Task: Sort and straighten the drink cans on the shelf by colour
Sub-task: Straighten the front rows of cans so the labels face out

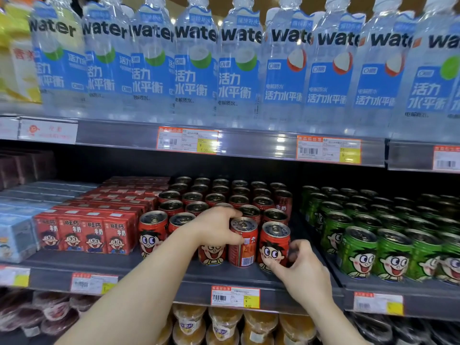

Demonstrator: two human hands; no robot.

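Several red cartoon-face cans (152,232) stand in rows on the middle shelf (149,277). My left hand (214,229) grips a front-row red can (243,242) from the left, and this can is turned with its barcode facing out. My right hand (302,267) is closed around the neighbouring red can (273,245) at the row's right end, whose face looks forward. Another front red can (211,253) sits partly hidden under my left wrist. Several green cans (358,252) of the same design fill the shelf section to the right.
Red drink cartons (82,232) stand left of the cans, with pale blue packs (15,235) beyond. Tall water bottles (239,63) line the shelf above. Price tags (235,296) run along the shelf edge. Cups of orange jelly (224,324) sit below.
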